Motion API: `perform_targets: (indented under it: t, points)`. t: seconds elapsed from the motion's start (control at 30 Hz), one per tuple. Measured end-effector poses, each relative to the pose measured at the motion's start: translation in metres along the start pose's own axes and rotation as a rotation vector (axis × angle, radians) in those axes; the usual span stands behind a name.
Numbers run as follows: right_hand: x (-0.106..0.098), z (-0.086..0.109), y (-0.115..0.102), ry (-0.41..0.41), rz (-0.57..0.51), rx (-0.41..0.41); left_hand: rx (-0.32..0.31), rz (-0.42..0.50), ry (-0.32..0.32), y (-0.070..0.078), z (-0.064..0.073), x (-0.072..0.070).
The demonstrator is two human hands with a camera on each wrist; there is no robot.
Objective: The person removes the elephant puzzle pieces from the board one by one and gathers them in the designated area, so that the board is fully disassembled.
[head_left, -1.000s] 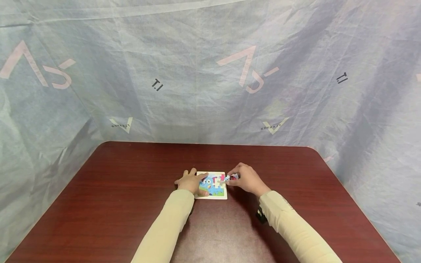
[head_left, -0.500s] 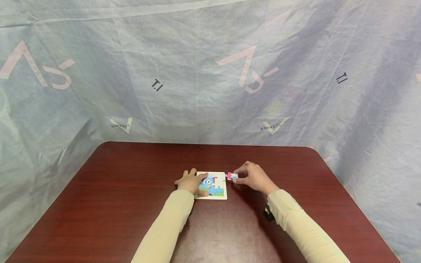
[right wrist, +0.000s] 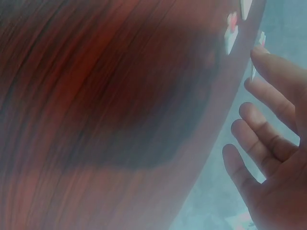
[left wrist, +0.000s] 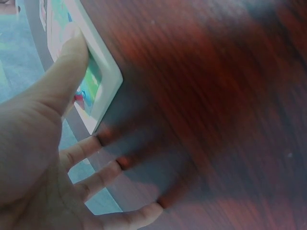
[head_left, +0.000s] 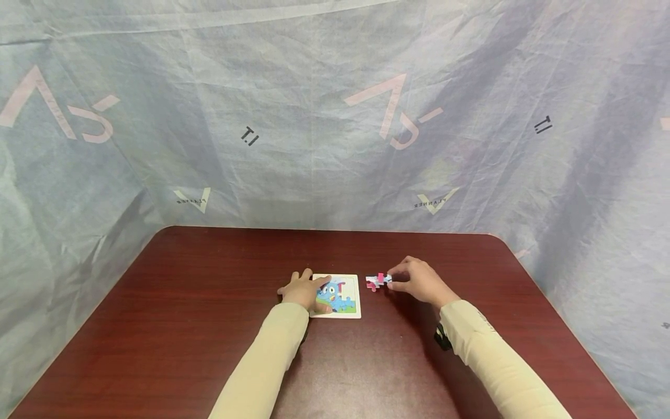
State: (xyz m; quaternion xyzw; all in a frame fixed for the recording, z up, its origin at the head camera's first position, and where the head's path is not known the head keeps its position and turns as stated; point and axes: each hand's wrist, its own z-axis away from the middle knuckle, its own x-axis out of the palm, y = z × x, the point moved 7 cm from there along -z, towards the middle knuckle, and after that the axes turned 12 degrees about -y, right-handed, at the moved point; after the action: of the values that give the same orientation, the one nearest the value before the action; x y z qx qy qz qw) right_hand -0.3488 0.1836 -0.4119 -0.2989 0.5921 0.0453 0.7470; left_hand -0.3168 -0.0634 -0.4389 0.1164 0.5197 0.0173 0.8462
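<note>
Left hand (head_left: 302,291) on puzzle board (head_left: 349,287); right hand (head_left: 423,283) pinching held piece (head_left: 386,279).
Puzzle board lies flat on the dark red tabletop (head_left: 220,343), near the middle of the head view; blue cartoon figure over green ground, pale patch at upper right. Left fingers spread: thumb and one finger laid over the board's left part, the others fanned out on the tabletop beside it. Right hand to the right of the board, apart from it; held piece between thumb and forefinger, other fingers parted (right wrist view). Pink-and-blue loose piece (head_left: 372,284) on the tabletop, between board and right hand, just beside the held piece; contact between the two pieces cannot be told. Beige sleeves (head_left: 262,361) on both arms. Pale printed cloth (head_left: 314,174) behind the tabletop.
</note>
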Motion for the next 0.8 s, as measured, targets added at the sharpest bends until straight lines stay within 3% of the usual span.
perform_targets:
  t: [0.23,0.5,0.8]
  points:
    - [-0.001,0.003,0.014,0.011,0.046,0.011,0.005,-0.023,0.021,-0.004,-0.009,0.006]
    - [0.001,0.005,0.023,0.004,0.052,0.036,0.010,-0.009,0.009,0.000,0.003,-0.001]
    - [0.007,0.005,0.028,-0.026,0.060,0.076,0.008,-0.004,0.003,0.001,0.002,0.000]
